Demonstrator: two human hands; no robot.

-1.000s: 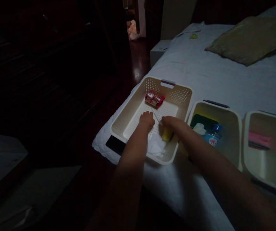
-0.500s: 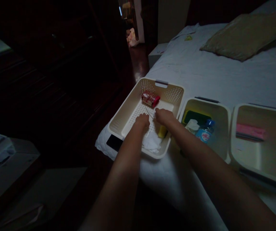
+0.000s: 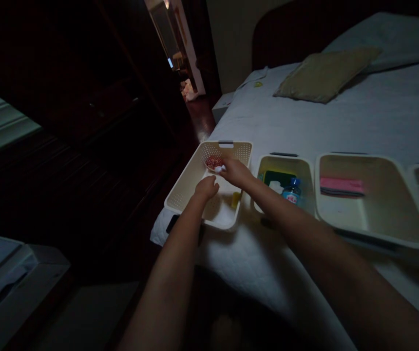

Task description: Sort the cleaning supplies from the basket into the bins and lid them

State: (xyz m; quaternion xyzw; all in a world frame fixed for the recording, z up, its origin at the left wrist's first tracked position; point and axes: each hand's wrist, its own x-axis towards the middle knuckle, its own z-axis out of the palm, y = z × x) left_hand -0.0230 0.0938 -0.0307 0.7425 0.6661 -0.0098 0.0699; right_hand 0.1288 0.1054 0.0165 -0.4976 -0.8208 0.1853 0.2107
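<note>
Both my arms reach into a cream perforated basket [image 3: 185,183] on the edge of a bed. My left hand [image 3: 206,187] hovers curled over the basket floor; what it holds is not visible. My right hand [image 3: 231,171] is closed, pinching a small white thing [image 3: 219,168] right next to a red packet [image 3: 213,162] at the basket's far end. A yellow item [image 3: 236,199] and white cloth lie in the near right corner.
To the right stand more cream bins: one [image 3: 306,173] with a green item, white piece and blue-capped bottle [image 3: 292,190], another [image 3: 377,229] with a pink flat item [image 3: 341,185]. A tan pillow [image 3: 322,75] lies farther up the bed. Dark furniture is on the left.
My right hand has moved from the basket's middle to the far end beside the red packet, lifting something white. The view has pulled back and tilted up.
</note>
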